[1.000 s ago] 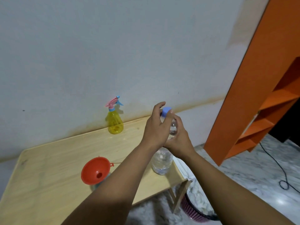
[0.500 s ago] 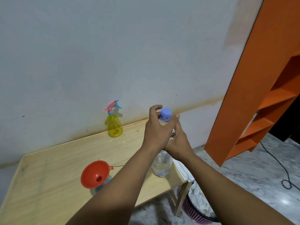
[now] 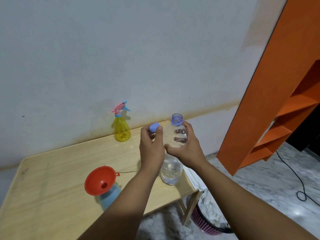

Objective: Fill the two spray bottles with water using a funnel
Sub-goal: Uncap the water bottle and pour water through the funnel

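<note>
Right hand (image 3: 186, 147) of mine wraps around the upper body of the clear water bottle (image 3: 173, 153), gripping it upright with its base on the table (image 3: 43, 196) near the front right corner. Its mouth is open and water fills the lower part. My left hand (image 3: 151, 148) is just beside it, thumb and fingers pinched on the blue cap (image 3: 154, 127), which is off the bottle and held level with its neck.

Lower left of my left forearm, the orange funnel (image 3: 100, 181) sits in the top of the blue spray bottle (image 3: 110, 196), leaning toward me; I can see only part of that bottle beneath the funnel. The yellow spray bottle (image 3: 122, 129) stands upright at the back of the table against the wall (image 3: 121, 49), its pink and blue trigger head in place, well apart from the funnel.

Off the table's right edge an orange shelf unit (image 3: 277, 101) stands on the marble floor (image 3: 268, 179), with a black cable (image 3: 302, 186) trailing across it and a pink basket (image 3: 206, 220) below the corner.
</note>
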